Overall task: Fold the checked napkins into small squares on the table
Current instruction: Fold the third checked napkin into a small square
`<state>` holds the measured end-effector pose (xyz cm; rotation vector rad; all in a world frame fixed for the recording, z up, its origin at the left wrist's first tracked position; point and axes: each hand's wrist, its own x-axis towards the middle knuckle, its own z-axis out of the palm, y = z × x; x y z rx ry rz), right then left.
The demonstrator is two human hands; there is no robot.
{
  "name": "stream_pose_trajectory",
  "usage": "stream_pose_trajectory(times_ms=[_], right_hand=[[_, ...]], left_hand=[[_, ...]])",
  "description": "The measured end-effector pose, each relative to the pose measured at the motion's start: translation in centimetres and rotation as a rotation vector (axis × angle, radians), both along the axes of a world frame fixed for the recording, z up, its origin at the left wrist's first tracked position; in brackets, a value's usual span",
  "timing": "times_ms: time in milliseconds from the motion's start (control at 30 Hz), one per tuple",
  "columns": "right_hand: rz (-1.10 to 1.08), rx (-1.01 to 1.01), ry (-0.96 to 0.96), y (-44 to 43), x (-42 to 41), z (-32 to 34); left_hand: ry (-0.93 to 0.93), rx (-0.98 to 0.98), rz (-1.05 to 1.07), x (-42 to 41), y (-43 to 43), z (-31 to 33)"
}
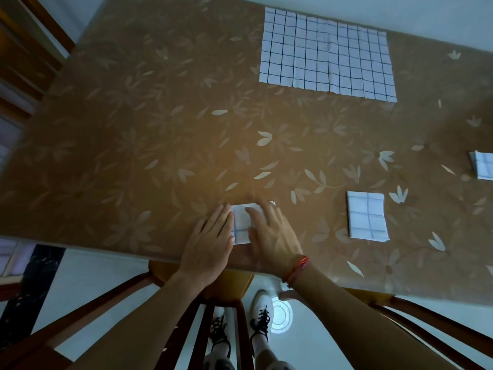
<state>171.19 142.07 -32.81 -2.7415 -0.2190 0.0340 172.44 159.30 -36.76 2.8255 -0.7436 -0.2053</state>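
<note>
Both hands lie flat on a small folded napkin (241,222) close to the near edge of the table (133,156). The left hand (210,236) presses its left side with straight fingers, and the right hand (269,236) covers its right side in the same way. Neither hand grips anything; the fingers are extended and only push down.

The step looks like the last flattening of the crease. The main risk is that the layers spring open when the hands lift, because the fold is thick now and pressure alone holds it. If one hand slides while pressing, the upper layer can shift and the edges no longer match. The far right corner of this napkin seems to stick out a little, but the view is not clear enough to be sure. The table covering looks smooth, so a push toward the body could carry the napkin over the edge.

A finished square (367,216) lies well apart to the right, another one (482,168) at the picture border, and an open napkin (326,56) waits at the far side.
</note>
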Motion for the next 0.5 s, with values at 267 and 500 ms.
stream_pose_trajectory(times_ms=[267,500], right_hand=[[0.226,-0.121,0.21,2.4,0.1,-1.5],[0.28,-0.221,0.167,0.5,0.2,-2.3]], left_hand=[[0.01,0.031,-0.051,-0.3,0.2,-0.5],[0.046,0.069,-0.034,-0.4,0.3,-0.7]])
